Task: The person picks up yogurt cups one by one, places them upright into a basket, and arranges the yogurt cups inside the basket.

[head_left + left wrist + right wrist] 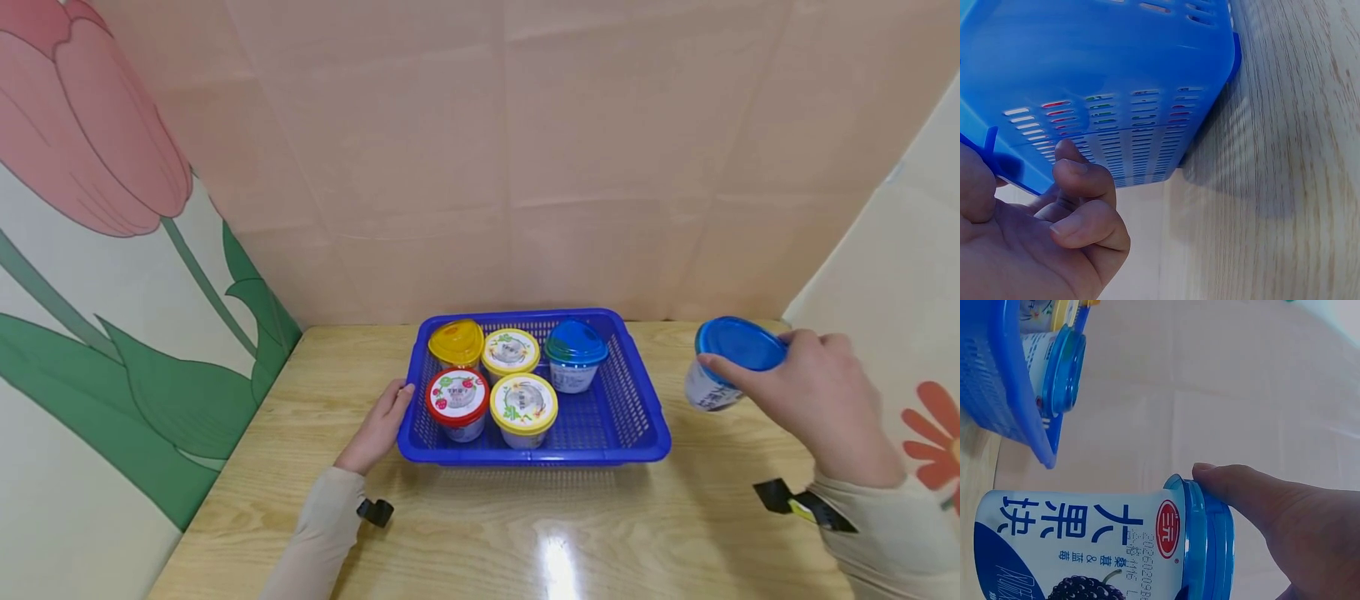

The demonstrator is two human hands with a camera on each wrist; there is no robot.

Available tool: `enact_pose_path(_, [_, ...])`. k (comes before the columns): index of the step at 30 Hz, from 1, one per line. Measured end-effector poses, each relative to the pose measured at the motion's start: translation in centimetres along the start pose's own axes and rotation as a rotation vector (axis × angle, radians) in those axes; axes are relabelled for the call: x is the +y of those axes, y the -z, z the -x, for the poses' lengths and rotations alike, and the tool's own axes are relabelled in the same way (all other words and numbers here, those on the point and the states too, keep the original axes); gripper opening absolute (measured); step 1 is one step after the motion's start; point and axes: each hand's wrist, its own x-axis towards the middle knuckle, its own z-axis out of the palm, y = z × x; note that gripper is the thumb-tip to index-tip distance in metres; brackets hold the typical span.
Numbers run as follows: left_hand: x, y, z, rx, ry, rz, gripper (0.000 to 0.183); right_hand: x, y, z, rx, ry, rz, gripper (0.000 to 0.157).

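My right hand [828,396] grips a yogurt cup [1079,544] around its blue lid, to the right of the basket and above the table. The cup is white and blue with a dark berry printed on it; it tilts in the head view. At the left end of the blue plastic basket [525,457], my left hand [381,427] holds the rim, thumb over it and fingers curled below. Inside stand a red-lidded cup [457,396], two cups with flat yellow-and-white lids [523,404], a yellow domed-lid cup [456,342] and a blue domed-lid cup [576,346].
The basket sits on a wood-grain table [465,533], close to a pinkish cloth-covered wall [495,167] behind. A tulip-patterned panel [112,400] borders the left side, and a flower-patterned panel [907,317] the right.
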Motion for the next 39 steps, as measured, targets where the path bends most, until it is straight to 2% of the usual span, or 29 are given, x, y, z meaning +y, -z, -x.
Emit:
enact_pose_path(18, [0.0, 0.0, 0.0, -0.001, 0.010, -0.009, 0.042, -1.5, 0.2, 0.3, 0.027, 0.026, -0.007, 0.113])
enact_pose_path(22, [-1.4, 0.0, -0.8, 0.012, 0.011, 0.013, 0.043, -1.9, 0.4, 0.3, 0.027, 0.034, -0.015, 0.114])
enact_pose_path(27, [-3.1, -0.2, -1.7, 0.041, 0.008, -0.006, 0.044, -2.7, 0.4, 0.4, 0.030, 0.075, -0.031, 0.114])
enact_pose_path(39, [-3.6, -0.4, -1.9, 0.049, -0.006, 0.002, 0.044, -3.6, 0.0, 0.6, -0.003, 0.127, -0.076, 0.112])
